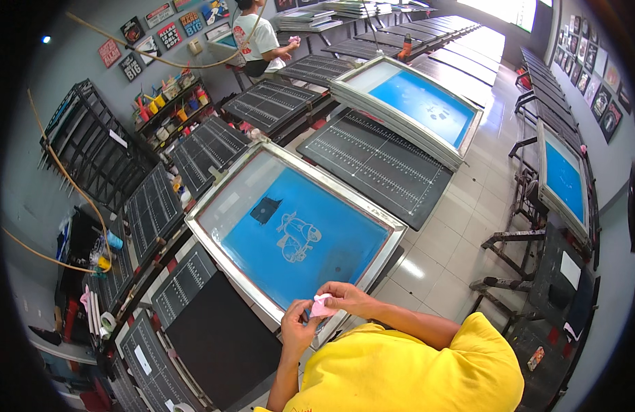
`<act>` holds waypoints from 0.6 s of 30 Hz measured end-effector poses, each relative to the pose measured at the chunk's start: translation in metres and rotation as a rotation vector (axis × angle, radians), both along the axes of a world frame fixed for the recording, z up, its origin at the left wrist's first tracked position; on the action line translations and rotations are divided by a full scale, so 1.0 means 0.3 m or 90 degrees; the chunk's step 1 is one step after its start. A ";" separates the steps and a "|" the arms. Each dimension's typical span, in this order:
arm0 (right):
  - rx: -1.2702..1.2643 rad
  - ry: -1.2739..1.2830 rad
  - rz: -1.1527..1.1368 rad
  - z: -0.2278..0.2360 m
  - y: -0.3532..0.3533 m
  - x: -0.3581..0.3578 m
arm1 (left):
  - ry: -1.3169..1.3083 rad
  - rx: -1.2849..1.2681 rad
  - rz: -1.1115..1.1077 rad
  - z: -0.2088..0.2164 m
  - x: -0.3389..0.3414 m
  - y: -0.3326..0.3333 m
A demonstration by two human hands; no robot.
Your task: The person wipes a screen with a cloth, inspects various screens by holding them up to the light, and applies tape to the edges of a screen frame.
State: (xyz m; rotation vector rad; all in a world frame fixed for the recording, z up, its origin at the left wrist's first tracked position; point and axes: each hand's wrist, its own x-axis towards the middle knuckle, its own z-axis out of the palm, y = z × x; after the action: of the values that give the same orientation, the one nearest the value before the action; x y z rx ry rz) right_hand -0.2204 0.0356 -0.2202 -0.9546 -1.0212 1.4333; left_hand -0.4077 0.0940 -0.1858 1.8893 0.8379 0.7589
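A crumpled pink cloth (321, 307) is pinched between the fingers of my right hand (346, 299). My left hand (298, 327) meets it from the other side, with bent fingers closed at the cloth's edge. Both hands are just over the near edge of a silkscreen frame (297, 159), which has a pale metal rim. Its blue mesh (262, 240) carries a light scooter design (298, 237) and a small dark patch (266, 209) towards the far left. A fainter dark smudge shows on the mesh near my right hand.
Beyond lies a black ruled printing board (379, 161), with stacked blue screens (427, 96) over its far end. A plain black board (221, 336) is at the near left. Another screen (563, 175) rests on the right-hand rack. A person in a white shirt (259, 38) stands far off; hoses hang at left.
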 end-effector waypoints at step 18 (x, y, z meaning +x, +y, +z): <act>0.210 -0.280 -0.286 0.035 0.002 -0.065 | -0.185 -0.364 -0.015 -0.009 0.022 -0.018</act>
State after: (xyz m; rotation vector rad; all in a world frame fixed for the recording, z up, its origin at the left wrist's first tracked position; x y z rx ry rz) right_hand -0.2400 0.0362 -0.2098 -1.1856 -1.2184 0.6709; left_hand -0.4010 0.0886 -0.1884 1.2474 0.7468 0.6696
